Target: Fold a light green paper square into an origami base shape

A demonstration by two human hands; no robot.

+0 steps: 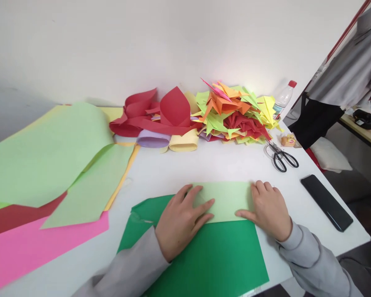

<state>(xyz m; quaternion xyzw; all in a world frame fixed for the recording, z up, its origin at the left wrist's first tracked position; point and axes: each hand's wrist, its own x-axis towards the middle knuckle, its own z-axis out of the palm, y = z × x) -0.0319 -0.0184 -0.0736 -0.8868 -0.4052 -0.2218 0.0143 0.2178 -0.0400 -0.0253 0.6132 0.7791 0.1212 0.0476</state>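
A pale green sheet of paper (227, 202), a rectangle that looks folded, lies across the top of a dark green board or sheet (210, 255) on the table. My left hand (182, 218) rests over its left end, fingers spread and flat on the paper. At the right end, my right hand (267, 208) has its fingers curled together at the paper's edge, the thumb stretched along the lower corner. The paper's two ends are partly hidden under my hands.
Large coloured sheets (49, 152) cover the table's left. Rolled papers (174, 109) and a pile of folded paper shapes (231, 111) line the wall. Scissors (281, 156), a small wrapped snack (288, 140), a bottle (283, 99) and a black phone (327, 202) are at right. A person in grey (349, 62) stands beyond.
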